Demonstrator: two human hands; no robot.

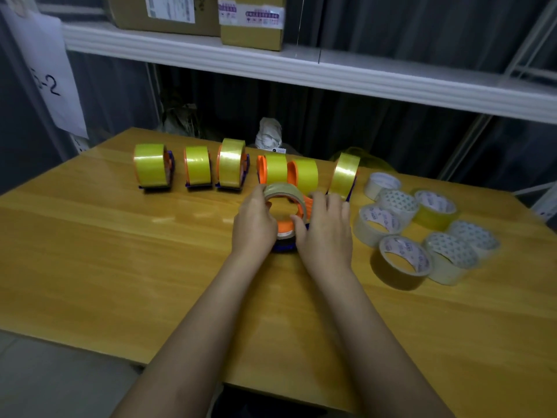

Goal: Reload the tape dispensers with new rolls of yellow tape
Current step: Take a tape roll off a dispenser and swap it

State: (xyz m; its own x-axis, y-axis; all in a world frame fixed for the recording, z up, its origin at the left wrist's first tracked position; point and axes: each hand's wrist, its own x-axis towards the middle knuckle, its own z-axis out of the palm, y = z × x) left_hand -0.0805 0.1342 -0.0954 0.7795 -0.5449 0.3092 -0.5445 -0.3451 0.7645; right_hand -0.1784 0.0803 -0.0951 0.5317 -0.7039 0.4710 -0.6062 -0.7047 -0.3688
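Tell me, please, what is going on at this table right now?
A person is working a roll of tape at an orange and blue dispenser in the middle of the wooden table, with the left hand and right hand holding it from either side. Behind them stands a row of dispensers with yellow tape. A cluster of loose tape rolls lies to the right.

I see a wooden bench (pixel 120 251). Beyond my hands (pixel 256 224) a row of loaded tape dispensers (pixel 152 170) stands on it; another dispenser (pixel 284 233) sits between them. To the right of my hands lies a cluster of loose tape rolls (pixel 401 260).
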